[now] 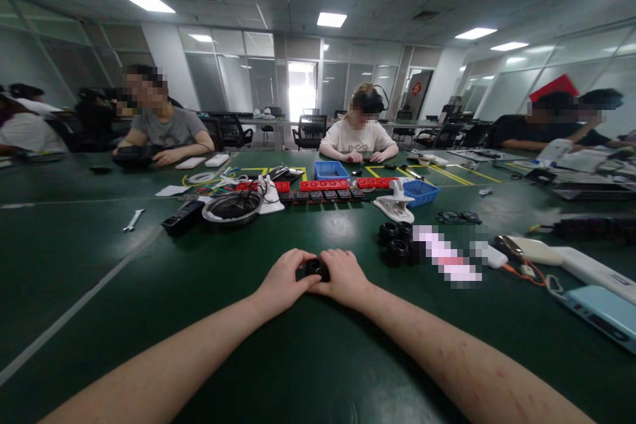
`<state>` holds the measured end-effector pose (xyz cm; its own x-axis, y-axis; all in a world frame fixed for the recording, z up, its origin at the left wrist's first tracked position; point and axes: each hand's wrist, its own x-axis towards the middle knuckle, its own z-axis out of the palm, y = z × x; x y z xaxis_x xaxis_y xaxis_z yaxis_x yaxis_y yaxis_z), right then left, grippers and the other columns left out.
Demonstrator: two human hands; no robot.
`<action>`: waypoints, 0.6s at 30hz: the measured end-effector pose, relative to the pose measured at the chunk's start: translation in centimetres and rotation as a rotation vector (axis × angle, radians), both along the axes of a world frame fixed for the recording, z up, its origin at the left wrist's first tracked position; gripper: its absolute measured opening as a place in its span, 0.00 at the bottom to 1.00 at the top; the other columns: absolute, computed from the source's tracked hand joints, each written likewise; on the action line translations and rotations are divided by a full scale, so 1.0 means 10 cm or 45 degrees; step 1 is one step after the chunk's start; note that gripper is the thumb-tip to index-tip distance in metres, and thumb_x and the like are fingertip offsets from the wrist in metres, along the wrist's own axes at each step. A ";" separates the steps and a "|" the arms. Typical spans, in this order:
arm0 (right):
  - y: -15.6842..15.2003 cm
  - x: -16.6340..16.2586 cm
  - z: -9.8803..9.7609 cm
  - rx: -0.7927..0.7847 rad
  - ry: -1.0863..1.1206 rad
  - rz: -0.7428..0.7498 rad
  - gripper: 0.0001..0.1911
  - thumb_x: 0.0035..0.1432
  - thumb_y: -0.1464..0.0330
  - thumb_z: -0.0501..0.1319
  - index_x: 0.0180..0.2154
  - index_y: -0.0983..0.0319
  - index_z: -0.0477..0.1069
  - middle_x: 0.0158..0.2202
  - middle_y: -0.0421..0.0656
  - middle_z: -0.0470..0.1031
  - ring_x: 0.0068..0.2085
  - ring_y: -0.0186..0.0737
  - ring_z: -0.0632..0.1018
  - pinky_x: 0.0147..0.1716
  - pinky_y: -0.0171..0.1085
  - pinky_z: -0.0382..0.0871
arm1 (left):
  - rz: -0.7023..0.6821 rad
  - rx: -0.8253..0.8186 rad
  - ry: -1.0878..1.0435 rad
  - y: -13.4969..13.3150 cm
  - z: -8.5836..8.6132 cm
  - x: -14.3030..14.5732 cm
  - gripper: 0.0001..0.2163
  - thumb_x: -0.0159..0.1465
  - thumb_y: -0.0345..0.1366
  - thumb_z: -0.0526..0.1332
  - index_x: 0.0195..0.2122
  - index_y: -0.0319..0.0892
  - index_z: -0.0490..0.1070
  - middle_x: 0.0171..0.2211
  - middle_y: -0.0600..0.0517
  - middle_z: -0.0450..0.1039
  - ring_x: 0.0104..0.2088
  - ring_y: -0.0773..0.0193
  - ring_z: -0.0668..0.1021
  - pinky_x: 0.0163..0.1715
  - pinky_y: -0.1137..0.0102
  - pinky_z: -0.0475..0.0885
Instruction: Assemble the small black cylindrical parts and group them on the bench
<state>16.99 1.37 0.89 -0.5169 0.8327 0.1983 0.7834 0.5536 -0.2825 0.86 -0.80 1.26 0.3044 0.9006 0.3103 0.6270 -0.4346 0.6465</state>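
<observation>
Both my hands meet at the middle of the green table [99, 252]. My left hand [285, 280] and my right hand [342, 276] are curled round a small black round part [317, 268] held between their fingertips. Up and to the right of my right hand lie several similar black round parts [396, 242] in a cluster.
Further back stand a round metal bowl [232, 207] with cables, red and black power strips [325, 190], two blue bins [332, 169], a white clamp [395, 205] and a wrench [133, 219]. Phones and a white power bank [591, 271] lie at the right. Several people sit round the table.
</observation>
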 end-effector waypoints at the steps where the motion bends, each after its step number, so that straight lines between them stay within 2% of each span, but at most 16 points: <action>1: 0.03 0.04 0.01 -0.024 0.038 0.085 0.23 0.43 0.53 0.62 0.36 0.64 0.67 0.34 0.45 0.69 0.37 0.44 0.69 0.36 0.40 0.58 | -0.064 -0.017 0.003 0.01 0.02 -0.02 0.11 0.54 0.33 0.61 0.39 0.42 0.68 0.33 0.52 0.67 0.35 0.61 0.70 0.34 0.69 0.66; 4: 0.15 0.16 0.02 -0.203 0.180 0.371 0.20 0.43 0.62 0.66 0.39 0.63 0.67 0.34 0.42 0.68 0.35 0.39 0.69 0.33 0.35 0.60 | -0.227 -0.077 0.020 0.04 0.07 -0.09 0.13 0.57 0.32 0.59 0.44 0.45 0.67 0.35 0.53 0.67 0.36 0.62 0.70 0.33 0.71 0.65; 7: 0.24 0.22 0.02 -0.316 0.231 0.474 0.12 0.45 0.70 0.65 0.34 0.64 0.68 0.30 0.39 0.68 0.33 0.36 0.69 0.31 0.32 0.61 | -0.273 -0.099 0.029 0.07 0.07 -0.13 0.14 0.57 0.33 0.59 0.45 0.46 0.67 0.36 0.53 0.67 0.36 0.63 0.70 0.34 0.71 0.65; 13: 0.26 0.18 0.00 -0.284 0.192 0.448 0.09 0.44 0.69 0.66 0.31 0.64 0.69 0.30 0.38 0.68 0.33 0.35 0.69 0.32 0.31 0.60 | -0.251 -0.132 -0.003 0.09 0.05 -0.13 0.14 0.56 0.34 0.60 0.44 0.46 0.68 0.34 0.53 0.67 0.33 0.63 0.70 0.32 0.72 0.65; 18: 0.19 0.13 -0.01 -0.216 0.121 0.255 0.14 0.41 0.61 0.67 0.26 0.63 0.66 0.25 0.36 0.66 0.27 0.32 0.68 0.24 0.29 0.57 | -0.144 -0.157 -0.043 0.06 0.03 -0.08 0.12 0.52 0.35 0.63 0.39 0.43 0.70 0.33 0.53 0.68 0.33 0.63 0.71 0.31 0.71 0.66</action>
